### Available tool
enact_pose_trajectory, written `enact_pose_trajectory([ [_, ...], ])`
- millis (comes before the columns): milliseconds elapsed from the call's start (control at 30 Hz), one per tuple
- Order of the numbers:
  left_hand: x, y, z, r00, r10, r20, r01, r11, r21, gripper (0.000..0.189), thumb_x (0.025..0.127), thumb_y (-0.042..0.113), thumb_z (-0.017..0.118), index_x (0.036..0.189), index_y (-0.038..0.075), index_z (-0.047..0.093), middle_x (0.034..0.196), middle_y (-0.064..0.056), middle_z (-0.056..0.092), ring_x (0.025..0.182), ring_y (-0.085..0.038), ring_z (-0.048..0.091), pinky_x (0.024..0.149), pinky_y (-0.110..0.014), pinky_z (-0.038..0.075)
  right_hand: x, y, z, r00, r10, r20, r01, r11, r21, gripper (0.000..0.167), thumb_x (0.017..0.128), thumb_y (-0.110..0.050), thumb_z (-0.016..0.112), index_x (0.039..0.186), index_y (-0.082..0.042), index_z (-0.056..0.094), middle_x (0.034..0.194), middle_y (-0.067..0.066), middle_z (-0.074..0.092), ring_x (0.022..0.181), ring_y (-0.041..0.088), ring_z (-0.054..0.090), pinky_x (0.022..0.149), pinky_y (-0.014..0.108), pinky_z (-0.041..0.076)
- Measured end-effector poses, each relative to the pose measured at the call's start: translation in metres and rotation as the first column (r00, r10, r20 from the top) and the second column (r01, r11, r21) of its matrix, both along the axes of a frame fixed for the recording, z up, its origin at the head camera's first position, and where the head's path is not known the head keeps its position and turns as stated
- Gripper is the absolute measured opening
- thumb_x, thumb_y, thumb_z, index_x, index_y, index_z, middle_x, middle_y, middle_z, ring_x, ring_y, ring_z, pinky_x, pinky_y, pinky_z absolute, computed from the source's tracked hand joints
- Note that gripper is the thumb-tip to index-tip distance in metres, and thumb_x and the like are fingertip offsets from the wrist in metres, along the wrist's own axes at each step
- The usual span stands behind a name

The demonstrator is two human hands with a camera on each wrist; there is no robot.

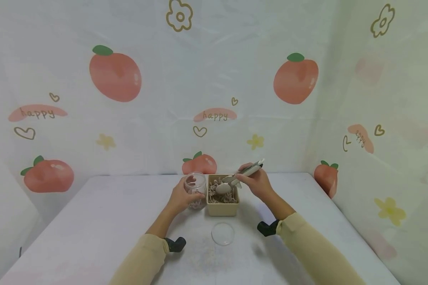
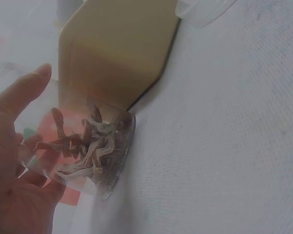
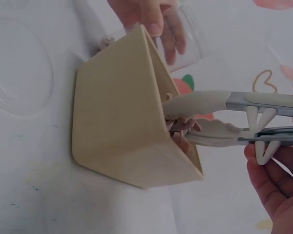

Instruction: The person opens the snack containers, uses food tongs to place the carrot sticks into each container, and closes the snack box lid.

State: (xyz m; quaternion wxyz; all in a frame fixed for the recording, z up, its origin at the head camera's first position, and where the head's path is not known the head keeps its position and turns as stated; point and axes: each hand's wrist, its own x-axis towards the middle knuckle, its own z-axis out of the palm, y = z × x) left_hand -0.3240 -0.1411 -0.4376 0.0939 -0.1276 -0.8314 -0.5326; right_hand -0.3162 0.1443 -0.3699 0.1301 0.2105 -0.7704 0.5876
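My left hand [image 1: 180, 198] grips a clear jar [image 1: 200, 183] standing on the table, its thumb and fingers round the sides. Brown, twisted dried strips [image 2: 100, 151] lie in the bottom of the jar. Right beside it stands a beige square box [image 1: 222, 209] filled with more such strips. In my right hand [image 1: 260, 183] is a pair of tongs [image 3: 200, 103] with grey handles and pale, spoon-shaped heads. Those heads dip into the box's opening, with strips [image 3: 183, 131] between and around them in the right wrist view.
A clear round lid [image 1: 222, 234] lies flat on the white table [image 1: 128, 213] in front of the box. Behind the table rises a white backdrop [image 1: 157, 130] printed with fruit. Black wrist mounts [image 1: 176, 244] sit at both sleeves.
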Motion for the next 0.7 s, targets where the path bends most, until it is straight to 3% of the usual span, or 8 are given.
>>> enact_pose_trajectory([
  [300,0.0,-0.001,0.002,1.0,0.009,0.027,-0.009,1.0,-0.016,0.086,0.071,0.025,0.088,0.141,0.008,0.041,0.135,-0.011,0.055,0.128,-0.03,0.047,0.106,-0.049,0.036,0.024,-0.003,0.036,0.999,0.031,-0.028,-0.032,0.998,-0.046,0.023,0.089,0.002,0.066,0.107,0.015,0.058,0.1,0.025,0.064,0.079,0.01,0.061,0.072,0.024,0.051],
  [700,0.0,0.0,0.0,1.0,0.014,0.023,-0.013,0.999,-0.033,0.087,0.071,0.026,0.088,0.141,0.007,0.041,0.134,-0.011,0.055,0.128,-0.033,0.047,0.104,-0.05,0.037,0.028,-0.005,0.039,1.0,0.01,-0.001,-0.01,0.998,-0.058,0.023,0.089,0.0,0.067,0.106,0.013,0.059,0.1,0.023,0.064,0.082,0.012,0.061,0.074,0.025,0.051],
])
